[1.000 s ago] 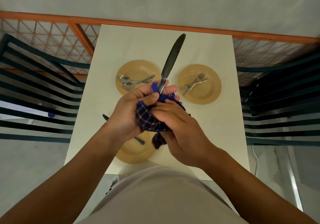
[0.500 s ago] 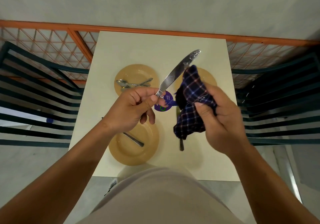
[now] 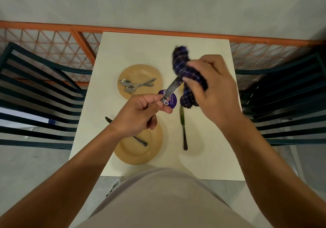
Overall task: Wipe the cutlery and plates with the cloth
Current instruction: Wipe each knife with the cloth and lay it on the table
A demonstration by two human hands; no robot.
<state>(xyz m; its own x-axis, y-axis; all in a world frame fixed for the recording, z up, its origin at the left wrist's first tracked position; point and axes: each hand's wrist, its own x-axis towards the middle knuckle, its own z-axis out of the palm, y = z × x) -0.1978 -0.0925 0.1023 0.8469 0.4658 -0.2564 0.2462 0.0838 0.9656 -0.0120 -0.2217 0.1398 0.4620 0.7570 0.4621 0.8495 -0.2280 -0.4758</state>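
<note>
Above the table [image 3: 141,47], the left hand [image 3: 141,114] pinches a knife [image 3: 172,89] by its handle while the right hand [image 3: 215,88] clutches the cloth [image 3: 187,76] around its blade tip.

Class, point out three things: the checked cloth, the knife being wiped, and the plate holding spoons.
checked cloth [image 3: 193,81], head view, its bunched middle.
knife being wiped [image 3: 172,88], head view, mid-blade.
plate holding spoons [image 3: 141,70], head view, bare far inside.

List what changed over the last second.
The right hand pulled the cloth up the knife from the handle end to the blade tip, exposing the blade. The left hand kept its grip on the handle. The plates and other cutlery stayed put.
</note>
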